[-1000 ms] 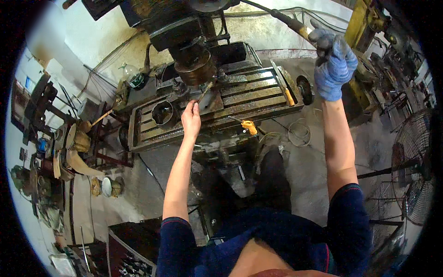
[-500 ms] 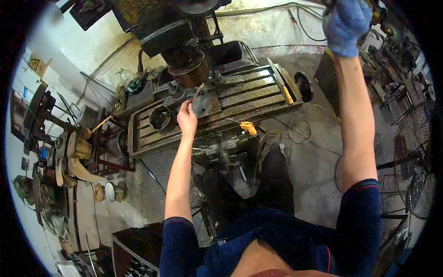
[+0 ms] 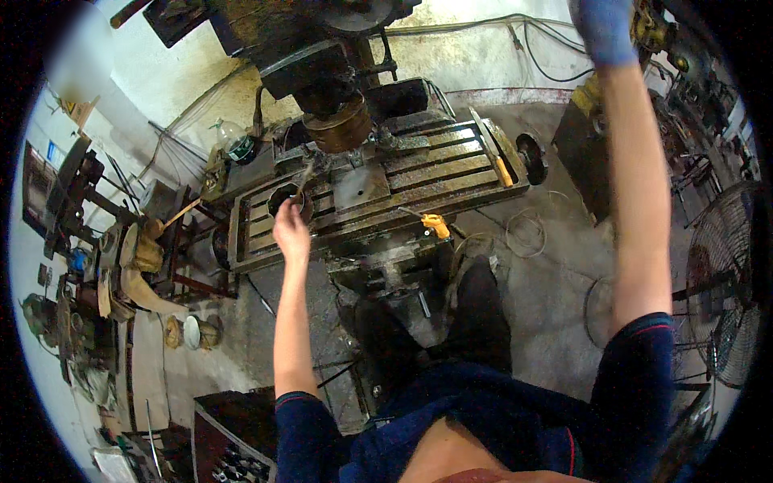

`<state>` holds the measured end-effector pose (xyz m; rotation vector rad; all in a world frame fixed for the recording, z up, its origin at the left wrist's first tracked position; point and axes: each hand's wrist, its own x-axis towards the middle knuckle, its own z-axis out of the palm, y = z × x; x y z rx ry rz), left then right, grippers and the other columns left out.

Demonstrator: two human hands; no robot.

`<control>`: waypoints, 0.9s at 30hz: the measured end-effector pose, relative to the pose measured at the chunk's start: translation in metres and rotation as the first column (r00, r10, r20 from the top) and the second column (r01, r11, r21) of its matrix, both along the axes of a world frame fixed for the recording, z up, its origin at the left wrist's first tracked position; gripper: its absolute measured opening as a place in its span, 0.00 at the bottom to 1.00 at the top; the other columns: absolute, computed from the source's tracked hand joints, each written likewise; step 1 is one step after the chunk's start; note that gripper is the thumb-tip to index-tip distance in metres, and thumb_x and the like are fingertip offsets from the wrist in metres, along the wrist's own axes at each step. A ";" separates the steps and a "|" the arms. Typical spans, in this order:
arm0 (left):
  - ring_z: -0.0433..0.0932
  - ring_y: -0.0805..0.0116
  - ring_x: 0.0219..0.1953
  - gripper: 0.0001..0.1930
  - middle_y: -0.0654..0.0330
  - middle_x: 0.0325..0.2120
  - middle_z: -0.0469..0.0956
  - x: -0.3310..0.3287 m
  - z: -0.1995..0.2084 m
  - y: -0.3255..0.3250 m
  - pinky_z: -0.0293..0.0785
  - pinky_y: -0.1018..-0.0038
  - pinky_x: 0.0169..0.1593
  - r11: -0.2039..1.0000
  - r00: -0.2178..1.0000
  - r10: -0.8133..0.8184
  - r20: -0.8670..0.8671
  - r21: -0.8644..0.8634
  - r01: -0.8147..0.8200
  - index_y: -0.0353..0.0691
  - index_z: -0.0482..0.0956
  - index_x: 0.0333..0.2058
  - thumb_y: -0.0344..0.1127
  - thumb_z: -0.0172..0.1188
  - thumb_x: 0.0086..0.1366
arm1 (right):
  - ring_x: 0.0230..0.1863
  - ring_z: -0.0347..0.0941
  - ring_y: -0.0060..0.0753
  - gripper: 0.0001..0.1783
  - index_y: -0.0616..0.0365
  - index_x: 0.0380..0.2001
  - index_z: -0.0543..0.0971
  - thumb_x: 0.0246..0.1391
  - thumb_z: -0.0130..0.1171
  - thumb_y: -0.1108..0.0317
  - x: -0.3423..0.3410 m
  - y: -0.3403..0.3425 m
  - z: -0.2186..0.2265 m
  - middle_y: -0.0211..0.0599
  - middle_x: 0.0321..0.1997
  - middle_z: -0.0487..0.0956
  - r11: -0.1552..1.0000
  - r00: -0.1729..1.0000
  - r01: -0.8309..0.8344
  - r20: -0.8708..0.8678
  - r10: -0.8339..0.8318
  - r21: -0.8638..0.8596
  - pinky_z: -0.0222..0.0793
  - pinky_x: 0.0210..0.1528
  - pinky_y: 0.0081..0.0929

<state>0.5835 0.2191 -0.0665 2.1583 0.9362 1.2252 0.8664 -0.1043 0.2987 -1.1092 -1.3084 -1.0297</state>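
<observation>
My bare left hand point(image 3: 290, 227) is closed on the handle of a thin brush-like tool point(image 3: 305, 179), its frayed end pointing up and away. The hand is over the near side of a round dark can point(image 3: 274, 196) on the machine table point(image 3: 322, 229), and partly hides it. Right of the can, a flat grey metal plate point(image 3: 359, 187) lies beneath the milling machine's spindle head point(image 3: 336, 127). My right hand point(image 3: 605, 30), in a blue glove, is raised at the top right. It is blurred and cut by the picture's edge, so its fingers cannot be made out.
A yellow air gun point(image 3: 436, 224) hangs at the table's front edge. A yellow-handled file point(image 3: 493, 153) lies at the table's right end. A coiled hose point(image 3: 527, 233) lies on the floor, and a caged fan point(image 3: 725, 282) stands far right. A plastic bottle point(image 3: 237, 142) is behind left.
My left hand has moved left with the brush-like tool, from beside the metal plate to the can. My gloved right hand has risen farther toward the top edge.
</observation>
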 end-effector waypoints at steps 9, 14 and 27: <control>0.75 0.47 0.34 0.16 0.47 0.33 0.76 -0.041 -0.003 0.042 0.70 0.57 0.36 0.963 0.853 0.228 -0.470 0.241 -0.124 0.44 0.71 0.46 0.41 0.47 0.61 | 0.37 0.73 0.29 0.24 0.66 0.40 0.76 0.44 0.62 0.57 -0.041 -0.023 -0.414 0.39 0.35 0.78 0.762 0.391 -0.361 -0.829 -0.399 -0.537 0.67 0.42 0.24; 0.75 0.47 0.36 0.21 0.48 0.33 0.77 -0.051 0.006 0.029 0.70 0.57 0.38 0.988 0.782 0.144 -0.606 0.133 -0.078 0.45 0.67 0.50 0.47 0.47 0.61 | 0.40 0.71 0.26 0.25 0.67 0.42 0.73 0.44 0.63 0.60 -0.062 0.012 -0.512 0.38 0.40 0.77 0.582 0.178 -0.647 -0.839 -0.514 -0.493 0.66 0.44 0.23; 0.76 0.53 0.28 0.17 0.50 0.22 0.77 -0.110 0.010 0.009 0.69 0.62 0.32 0.993 0.936 0.114 -0.334 0.020 -0.114 0.37 0.74 0.42 0.42 0.53 0.59 | 0.29 0.66 0.19 0.24 0.62 0.42 0.71 0.41 0.66 0.64 -0.110 0.038 -0.458 0.29 0.30 0.73 0.841 0.252 -0.457 -0.949 -0.192 -0.291 0.64 0.32 0.19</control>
